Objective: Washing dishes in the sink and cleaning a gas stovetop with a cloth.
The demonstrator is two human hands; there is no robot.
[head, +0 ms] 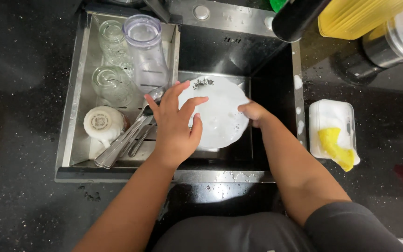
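Observation:
A white plate (pixel 222 109) with a small dark floral mark near its far rim is held over the dark sink (pixel 276 70). My left hand (pixel 176 123) lies flat on the plate's face, fingers spread. My right hand (pixel 253 113) grips the plate's right edge, fingers hidden behind it. Soapy film covers the plate.
A steel drying rack (pixel 78 93) at the sink's left holds upturned glasses (pixel 113 84), a clear plastic jar (pixel 146 49), a white mug (pixel 102 125) and cutlery (pixel 127 137). A white soap dish with a yellow sponge (pixel 336 147) sits on the black counter to the right. Yellow container and steel pot at back right.

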